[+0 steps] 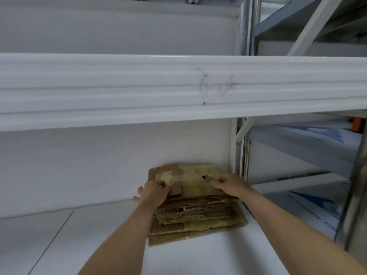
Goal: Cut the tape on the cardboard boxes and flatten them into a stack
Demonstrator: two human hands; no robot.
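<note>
A stack of flattened brown cardboard boxes [198, 219] lies on the white floor against the wall, in the corner by a shelf post. The top flattened box [192, 179] carries yellowish tape strips. My left hand [154, 192] grips the left edge of the top piece, fingers curled over it. My right hand [228, 184] rests on the right side of the top piece, fingers pinching a small dark bit there; what that bit is cannot be told.
A wide white shelf beam [178, 88] crosses the view above the stack. Grey metal shelving [297, 151] stands to the right, with white-and-blue printed sheets [313, 207] on its lower levels. White floor tiles [69, 245] spread left of the stack.
</note>
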